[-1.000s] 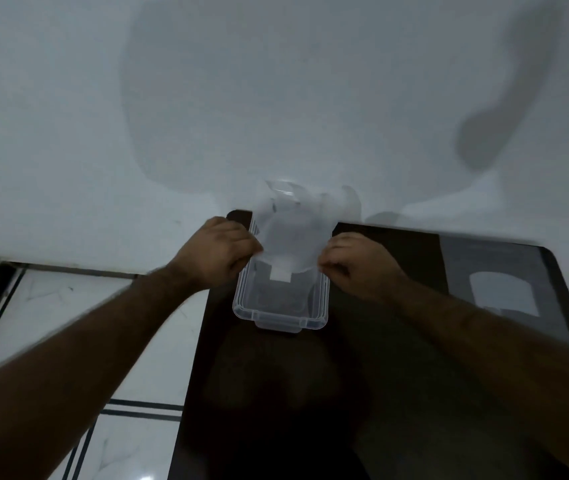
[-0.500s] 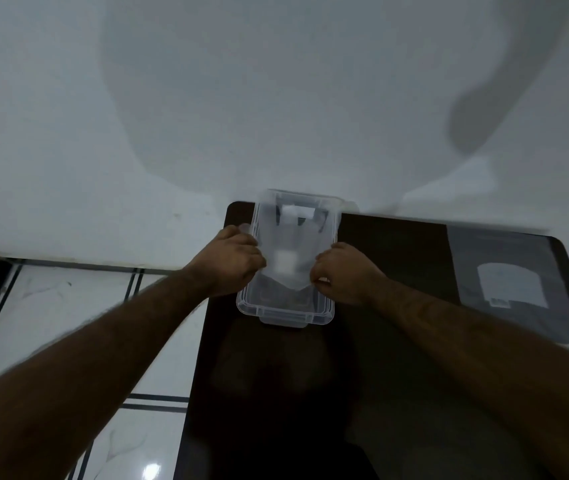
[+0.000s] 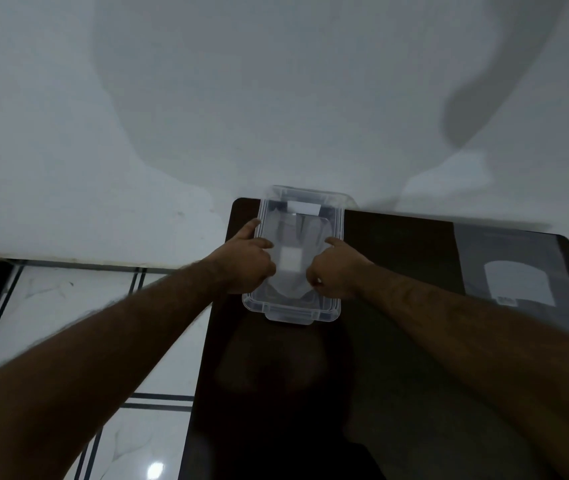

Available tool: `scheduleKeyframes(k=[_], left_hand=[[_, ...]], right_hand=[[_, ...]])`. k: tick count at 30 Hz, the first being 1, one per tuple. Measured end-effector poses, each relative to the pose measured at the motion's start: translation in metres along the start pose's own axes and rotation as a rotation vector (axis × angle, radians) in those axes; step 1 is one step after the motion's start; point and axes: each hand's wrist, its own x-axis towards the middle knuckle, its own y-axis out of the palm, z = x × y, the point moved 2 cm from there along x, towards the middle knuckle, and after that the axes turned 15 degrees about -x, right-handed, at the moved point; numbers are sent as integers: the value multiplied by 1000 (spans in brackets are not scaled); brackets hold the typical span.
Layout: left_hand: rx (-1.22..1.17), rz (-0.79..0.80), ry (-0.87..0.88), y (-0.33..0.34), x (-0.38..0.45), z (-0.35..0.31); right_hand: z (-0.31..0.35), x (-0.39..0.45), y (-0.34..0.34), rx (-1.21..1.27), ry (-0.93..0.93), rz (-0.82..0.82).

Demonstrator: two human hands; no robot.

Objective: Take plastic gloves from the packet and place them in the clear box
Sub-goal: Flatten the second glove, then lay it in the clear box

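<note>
Thin translucent plastic glove (image 3: 293,265), raised above the clear rectangular plastic box (image 3: 339,223) a second ago, now lies inside, left hand (image 3: 246,265) and right hand (image 3: 335,270) curled, pinching its edges: placement nearly complete.

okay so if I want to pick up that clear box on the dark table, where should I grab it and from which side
Probably by its two long side rims, from above, one hand per side. The clear box lies with its long axis pointing away from you, and the left hand and right hand already sit at those sides. The rim's outward lip should give fingers a hold.
</note>
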Motion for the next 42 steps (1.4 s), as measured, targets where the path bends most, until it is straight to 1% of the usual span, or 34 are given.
scheduleKeyframes(k=[13, 17, 20, 24, 29, 31, 35, 40, 42], left_hand=[[21, 130, -13, -2, 11, -5], [15, 183, -15, 1, 16, -6], [18, 224, 7, 2, 14, -7], [42, 302, -10, 2, 8, -9], [118, 347, 5, 1, 2, -14], [123, 329, 23, 3, 3, -13], [135, 193, 68, 1, 7, -5], [175, 233, 24, 3, 12, -5], [160, 198, 37, 1, 12, -7]], right_hand=[[17, 9, 6, -78, -80, 101], [17, 10, 5, -93, -86, 185], [15, 12, 2, -54, -107, 218], [14, 15, -3, -22, -138, 291], [16, 20, -5, -96, -166, 280], [20, 22, -7, -151, -179, 251], [24, 27, -6, -190, -141, 146], [29, 27, -3, -266, -128, 171], [30, 27, -2, -280, -120, 150]])
